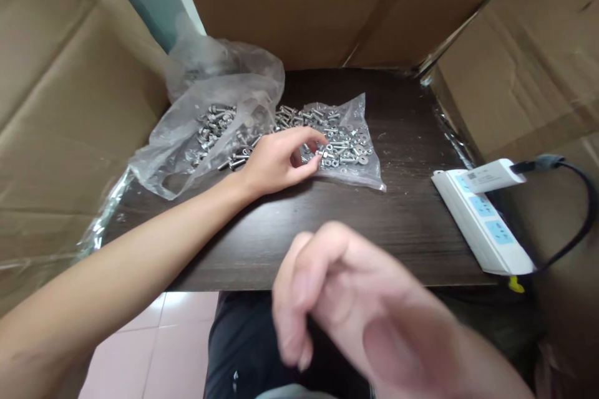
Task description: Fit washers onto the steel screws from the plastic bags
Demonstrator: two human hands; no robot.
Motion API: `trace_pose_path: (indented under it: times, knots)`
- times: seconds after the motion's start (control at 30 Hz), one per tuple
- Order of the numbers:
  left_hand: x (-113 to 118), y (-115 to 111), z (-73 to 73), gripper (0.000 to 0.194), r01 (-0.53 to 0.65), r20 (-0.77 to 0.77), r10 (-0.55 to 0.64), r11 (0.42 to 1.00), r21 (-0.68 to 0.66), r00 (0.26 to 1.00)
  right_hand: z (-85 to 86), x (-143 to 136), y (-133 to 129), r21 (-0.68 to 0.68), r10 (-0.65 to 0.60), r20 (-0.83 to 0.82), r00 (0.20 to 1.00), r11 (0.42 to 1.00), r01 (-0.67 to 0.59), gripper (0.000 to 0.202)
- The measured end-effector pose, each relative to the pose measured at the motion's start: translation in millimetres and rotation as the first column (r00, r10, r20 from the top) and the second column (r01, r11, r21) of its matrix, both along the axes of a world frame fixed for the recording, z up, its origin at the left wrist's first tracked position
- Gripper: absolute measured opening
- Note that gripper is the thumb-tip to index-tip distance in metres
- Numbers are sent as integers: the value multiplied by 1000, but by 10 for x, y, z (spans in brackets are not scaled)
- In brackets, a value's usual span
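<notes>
My left hand (285, 159) reaches over a clear plastic bag (365, 171) of loose bolts, nuts and washers on the dark table. Its thumb and index finger close around a small metal bolt (324, 153) at their tips. More bolts (213, 128) lie to the left, in and under a larger crumpled plastic bag (163, 137). Close to the camera, my right hand (346, 287) hovers over the table's front edge, blurred. Its fingers bend loosely, the thumb stands apart from them, and nothing shows in the palm.
Cardboard walls (299, 25) surround the dark wooden table (407, 199) at the back and sides. On the right lies a white power strip (486, 218) with a white plug-in adapter (489, 176) and a black cable (592, 199). My lap is below the front edge.
</notes>
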State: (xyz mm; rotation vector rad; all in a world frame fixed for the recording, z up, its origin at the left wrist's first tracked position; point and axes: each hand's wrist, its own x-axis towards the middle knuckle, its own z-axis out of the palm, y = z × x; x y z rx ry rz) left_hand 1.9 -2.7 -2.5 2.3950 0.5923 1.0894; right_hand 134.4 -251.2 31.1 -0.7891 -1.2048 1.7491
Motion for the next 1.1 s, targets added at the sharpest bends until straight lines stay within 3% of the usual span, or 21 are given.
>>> trace_pose_path:
  times: [0.07, 0.13, 0.2, 0.27, 0.37, 0.47, 0.6, 0.8, 1.1]
  knots:
    - [-9, -10, 9, 21, -3, 22, 3, 1000, -9, 1000, 381, 83, 809, 121, -168, 18, 986, 979, 165, 13]
    - [-15, -24, 23, 20, -6, 39, 5, 1000, 17, 999, 544, 183, 1384, 429, -429, 126, 895, 837, 341, 10]
    - [-20, -38, 37, 18, -64, 27, 64, 998, 12, 998, 474, 301, 1732, 631, -638, 250, 728, 678, 377, 9]
    - [-24, -46, 43, 16, -93, 27, 94, 996, -12, 995, 268, 412, 1922, 747, -733, 286, 617, 574, 335, 5]
    - [-28, -46, 36, 11, -136, 31, 136, 991, -21, 990, -30, 505, 2021, 822, -755, 320, 573, 522, 228, 8]
    - [-30, -42, 26, 8, -150, 41, 151, 988, -20, 988, -134, 511, 1985, 869, -749, 361, 555, 487, 92, 11]
    - [-27, -43, 25, 7, -132, 50, 133, 991, -20, 990, -93, 511, 1913, 854, -757, 389, 525, 510, 103, 10]
    - [-30, -45, 26, 10, -99, 38, 99, 995, -1, 994, -118, 529, 1899, 757, -645, 500, 578, 650, 70, 42]
    - [-19, -41, 10, 9, -89, 34, 89, 996, -10, 995, -118, 507, 1892, 719, -598, 551, 583, 695, 33, 36]
